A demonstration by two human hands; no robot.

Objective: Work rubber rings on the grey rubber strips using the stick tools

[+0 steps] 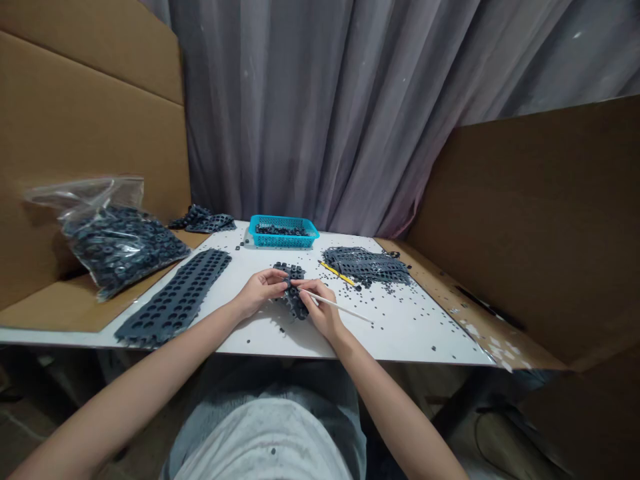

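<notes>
My left hand (261,291) is closed, its thumb and fingertips pinching the edge of a dark studded rubber piece (296,308) near the table's middle. Between the fingers of my right hand (323,308) is a thin white stick (345,309), its rear end slanting down to the right. The stick's front end meets the rubber piece close to my left fingertips; the exact contact is too small to make out. Both hands rest low over the white table (270,340).
Left lies a long perforated dark rubber sheet (175,293), beside a clear bag (125,240) of small dark parts. Behind stands a blue basket (284,241) holding similar parts. Right are stacked sheets (367,264), a yellow cutter-like tool (337,273) and scattered dark bits. Cardboard walls (530,227) flank the table.
</notes>
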